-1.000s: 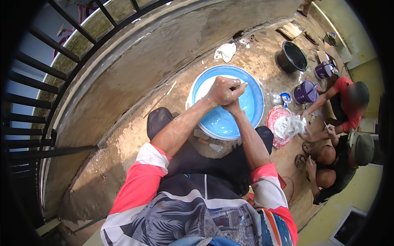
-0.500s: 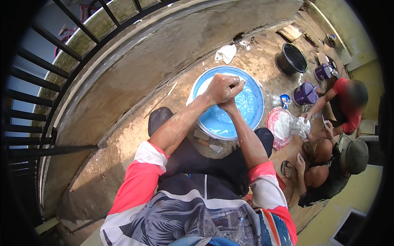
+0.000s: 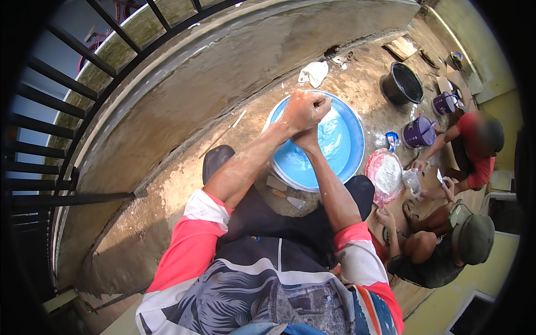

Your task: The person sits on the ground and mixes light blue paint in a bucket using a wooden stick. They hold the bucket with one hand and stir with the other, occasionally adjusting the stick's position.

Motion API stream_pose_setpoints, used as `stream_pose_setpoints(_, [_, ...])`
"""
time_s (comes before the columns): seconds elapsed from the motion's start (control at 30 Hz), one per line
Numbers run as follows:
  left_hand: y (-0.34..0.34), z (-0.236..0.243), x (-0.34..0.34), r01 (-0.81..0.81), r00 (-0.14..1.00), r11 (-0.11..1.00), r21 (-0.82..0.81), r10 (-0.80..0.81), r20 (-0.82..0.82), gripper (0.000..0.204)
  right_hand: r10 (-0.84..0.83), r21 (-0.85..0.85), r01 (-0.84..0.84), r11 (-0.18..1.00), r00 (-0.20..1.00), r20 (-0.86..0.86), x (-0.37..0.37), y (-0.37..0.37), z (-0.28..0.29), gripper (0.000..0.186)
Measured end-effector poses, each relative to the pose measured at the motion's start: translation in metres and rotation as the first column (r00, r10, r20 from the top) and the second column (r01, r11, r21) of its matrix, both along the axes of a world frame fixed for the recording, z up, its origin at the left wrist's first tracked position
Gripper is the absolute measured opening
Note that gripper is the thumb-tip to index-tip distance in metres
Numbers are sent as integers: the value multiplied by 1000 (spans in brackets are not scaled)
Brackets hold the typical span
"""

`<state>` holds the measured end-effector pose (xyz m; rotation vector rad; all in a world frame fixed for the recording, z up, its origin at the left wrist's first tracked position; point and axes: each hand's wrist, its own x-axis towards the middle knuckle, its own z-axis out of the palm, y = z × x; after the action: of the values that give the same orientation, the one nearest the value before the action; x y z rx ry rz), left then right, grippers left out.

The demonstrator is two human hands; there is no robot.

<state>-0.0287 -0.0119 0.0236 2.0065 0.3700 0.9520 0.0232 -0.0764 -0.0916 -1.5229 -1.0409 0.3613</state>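
Blue tub (image 3: 359, 139) of goop (image 3: 339, 146) is sitting on the floor (image 3: 173, 178) between their knees (image 3: 218, 161), left hand (image 3: 304, 109) and right hand (image 3: 306, 137) are making stacked closed fists over it (can't tell if either grip's holding anything), and some white powder (image 3: 388, 176) is sitting off to the right.

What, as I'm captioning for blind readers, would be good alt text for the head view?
The wearer's left hand, fisted, meets the right hand over a round blue tub of glossy liquid. To the right, two people crouch near a red basin of white material.
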Motion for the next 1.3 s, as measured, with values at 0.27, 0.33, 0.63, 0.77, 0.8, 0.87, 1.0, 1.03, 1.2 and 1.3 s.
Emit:
stream_pose_setpoints(0.27, [-33,-31,-10,79,978,990,114,-99,184,31,214,-165,-198,966,973,90,29,-37,-14,43])
stream_pose_setpoints(0.33, [-30,-33,-15,41,984,997,66,-52,172,32,240,-256,-211,943,967,85,28,-45,3,44])
stream_pose_setpoints(0.63, [1,-9,-16,-22,991,986,-167,-1,-133,42,35,-173,-33,984,999,4,-12,-19,15,23])
stream_pose_setpoints(0.77, [3,12,-8,-5,989,1000,-29,1,-150,38,-29,-74,22,997,995,-97,-17,-1,22,47])
stream_pose_setpoints(0.8, [5,16,-6,15,995,1000,22,-12,-101,37,-51,6,52,999,991,-125,-19,5,25,49])
stream_pose_setpoints(0.87, [4,25,-1,44,992,997,66,-35,-123,34,-72,130,89,988,989,-127,-15,13,29,53])
stream_pose_setpoints(1.0, [-9,49,4,84,995,978,191,-72,-65,30,42,121,-59,991,989,140,28,11,5,56])
stream_pose_setpoints(1.03, [-12,49,5,89,996,981,173,-82,-47,31,79,100,-100,990,976,202,38,8,0,57])
stream_pose_setpoints(1.2, [-27,29,10,103,992,993,54,-106,70,36,130,19,-137,990,971,202,52,-30,20,58])
stream_pose_setpoints(1.3, [-35,20,10,211,977,972,-99,-212,1,33,40,74,-50,996,991,125,42,-49,46,48])
